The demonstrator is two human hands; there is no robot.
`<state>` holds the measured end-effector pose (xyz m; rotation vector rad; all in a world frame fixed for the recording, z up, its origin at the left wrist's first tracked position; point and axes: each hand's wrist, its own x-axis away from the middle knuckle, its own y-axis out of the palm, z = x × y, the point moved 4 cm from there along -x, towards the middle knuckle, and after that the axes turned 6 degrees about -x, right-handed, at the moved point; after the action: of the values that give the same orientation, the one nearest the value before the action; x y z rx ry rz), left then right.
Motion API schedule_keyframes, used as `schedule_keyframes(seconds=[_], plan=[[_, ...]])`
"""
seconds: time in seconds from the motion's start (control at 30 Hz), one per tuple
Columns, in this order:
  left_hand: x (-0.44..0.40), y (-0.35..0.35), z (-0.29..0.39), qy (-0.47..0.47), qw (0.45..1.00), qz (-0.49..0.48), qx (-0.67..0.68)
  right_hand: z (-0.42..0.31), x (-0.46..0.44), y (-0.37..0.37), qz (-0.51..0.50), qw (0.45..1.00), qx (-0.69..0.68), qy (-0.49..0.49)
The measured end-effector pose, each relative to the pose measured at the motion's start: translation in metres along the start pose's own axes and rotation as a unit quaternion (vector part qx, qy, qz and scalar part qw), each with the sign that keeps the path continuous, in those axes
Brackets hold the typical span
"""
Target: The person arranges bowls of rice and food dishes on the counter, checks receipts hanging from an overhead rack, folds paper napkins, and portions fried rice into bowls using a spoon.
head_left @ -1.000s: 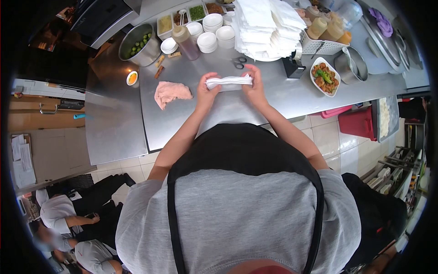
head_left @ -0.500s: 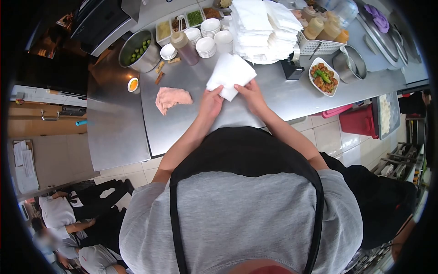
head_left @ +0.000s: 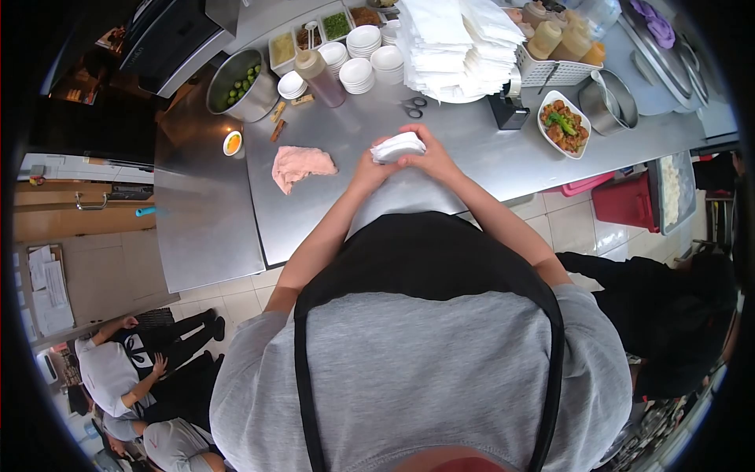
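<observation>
A small stack of white napkins (head_left: pixel 398 147) is held above the steel counter, its layered edges toward me. My left hand (head_left: pixel 370 168) is closed on the left side of the stack. My right hand (head_left: pixel 435 155) grips the opposite side, its thumb at the near edge and fingers around the back. Just beyond my hands lies a pair of dark-handled scissors (head_left: pixel 414 106). A crumpled pink cloth (head_left: pixel 303 167) rests on the counter to the left. Past my hands rises a tall pile of white folded sheets (head_left: pixel 444 51).
Along the back stand a pot of green fruit (head_left: pixel 236 93), a sauce bottle (head_left: pixel 321 79) and stacked white bowls (head_left: pixel 358 75). At right are a black tape dispenser (head_left: pixel 510 110), a dish of food (head_left: pixel 564 126) and a metal pot (head_left: pixel 609 106). Other people stand at both sides.
The napkins were fanned flat; they are now gathered and turned edge-on, nearer to me. My right hand has moved around them. The scissors, hidden before, now show.
</observation>
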<state>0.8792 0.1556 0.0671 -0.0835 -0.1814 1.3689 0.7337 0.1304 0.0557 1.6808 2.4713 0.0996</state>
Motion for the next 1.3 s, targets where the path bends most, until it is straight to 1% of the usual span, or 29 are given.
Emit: schedule_keyframes(seconds=[0.03,0.07,0.13,0.17,0.2,0.23,0.27,0.3,0.33,0.4,0.43,0.5,0.57,0.63,0.67,0.7,0.73,0.8,0.83,0.9,0.93,1.0,1.07,1.13,1.2,1.23,1.3], plan=[[0.001,0.0,0.0,-0.004,0.998,0.017,-0.054,0.002,-0.002,-0.001,0.0,1.0,0.0,0.001],[-0.001,0.0,-0.003,-0.004,0.998,0.017,-0.054,0.002,-0.005,0.0,-0.017,1.0,-0.01,-0.004],[-0.006,-0.001,-0.011,-0.042,0.998,0.034,-0.033,-0.004,-0.005,0.003,-0.035,0.999,-0.019,-0.011],[-0.008,-0.001,-0.014,-0.04,0.998,0.034,-0.033,-0.011,-0.002,-0.003,0.054,0.997,0.023,-0.051],[-0.009,-0.003,-0.011,-0.02,0.997,0.073,-0.027,-0.019,0.002,-0.008,0.141,0.984,0.065,-0.092],[-0.01,-0.005,-0.009,0.0,0.993,0.113,-0.02,-0.02,0.004,-0.01,0.141,0.984,0.065,-0.092],[-0.01,-0.005,-0.008,0.0,0.993,0.113,-0.02,-0.025,0.009,-0.014,0.166,0.968,0.124,-0.138],[-0.01,-0.006,-0.01,-0.02,0.992,0.12,-0.024,-0.03,0.013,-0.015,0.19,0.947,0.183,-0.183],[-0.009,-0.007,-0.013,-0.039,0.991,0.126,-0.028,-0.031,0.014,-0.015,0.19,0.947,0.183,-0.183],[-0.009,-0.007,-0.013,-0.03,0.991,0.119,-0.054,-0.04,0.017,-0.01,0.171,0.916,0.277,-0.233],[-0.009,-0.006,-0.012,-0.021,0.99,0.112,-0.081,-0.043,0.018,-0.008,0.172,0.916,0.277,-0.233],[-0.007,-0.003,-0.011,-0.018,0.99,0.113,-0.08,-0.046,0.017,-0.007,0.203,0.937,0.214,-0.189],[-0.006,-0.003,-0.008,-0.014,0.99,0.116,-0.08,-0.04,0.016,-0.008,0.193,0.94,0.216,-0.182],[-0.006,-0.002,-0.012,-0.059,0.992,0.089,-0.069,-0.026,0.015,-0.009,0.182,0.943,0.219,-0.174],[-0.006,-0.001,-0.012,-0.06,0.992,0.09,-0.068,-0.016,0.013,-0.009,0.171,0.958,0.168,-0.158],[-0.006,0.0,-0.011,-0.031,0.994,0.09,-0.047,-0.013,0.011,-0.009,0.16,0.97,0.117,-0.142],[-0.007,0.0,-0.011,-0.003,0.996,0.09,-0.025,-0.013,0.012,-0.01,0.159,0.97,0.118,-0.143],[-0.009,0.0,-0.013,-0.005,0.996,0.087,-0.016,-0.004,0.014,-0.012,0.156,0.985,0.073,-0.03],[-0.009,0.0,-0.013,-0.008,0.997,0.083,-0.006,-0.004,0.015,-0.01,0.155,0.985,0.073,-0.03],[-0.01,0.0,-0.014,-0.021,0.997,0.075,-0.011,-0.008,0.016,-0.008,0.2,0.977,-0.007,-0.071],[-0.009,0.0,-0.014,-0.034,0.997,0.067,-0.016,-0.011,0.015,-0.008,0.2,0.977,-0.007,-0.071],[-0.009,0.0,-0.01,-0.033,0.997,0.062,-0.027,-0.018,0.016,-0.009,0.221,0.969,0.051,-0.092],[-0.009,0.001,-0.009,-0.033,0.997,0.057,-0.037,-0.016,0.016,-0.012,0.223,0.969,0.069,-0.086],[-0.012,0.003,-0.011,-0.003,0.999,0.042,-0.008,-0.009,0.015,-0.017,0.224,0.967,0.086,-0.079],[-0.013,0.002,-0.013,0.006,0.999,0.032,-0.01,-0.008,0.014,-0.018,0.201,0.968,0.103,-0.11],[-0.013,0.003,-0.012,0.016,1.0,0.024,-0.012,-0.009,0.014,-0.018,0.2,0.968,0.103,-0.11],[-0.011,0.003,-0.008,0.0,0.999,0.024,-0.032,-0.012,0.015,-0.017,0.185,0.966,0.125,-0.134]])
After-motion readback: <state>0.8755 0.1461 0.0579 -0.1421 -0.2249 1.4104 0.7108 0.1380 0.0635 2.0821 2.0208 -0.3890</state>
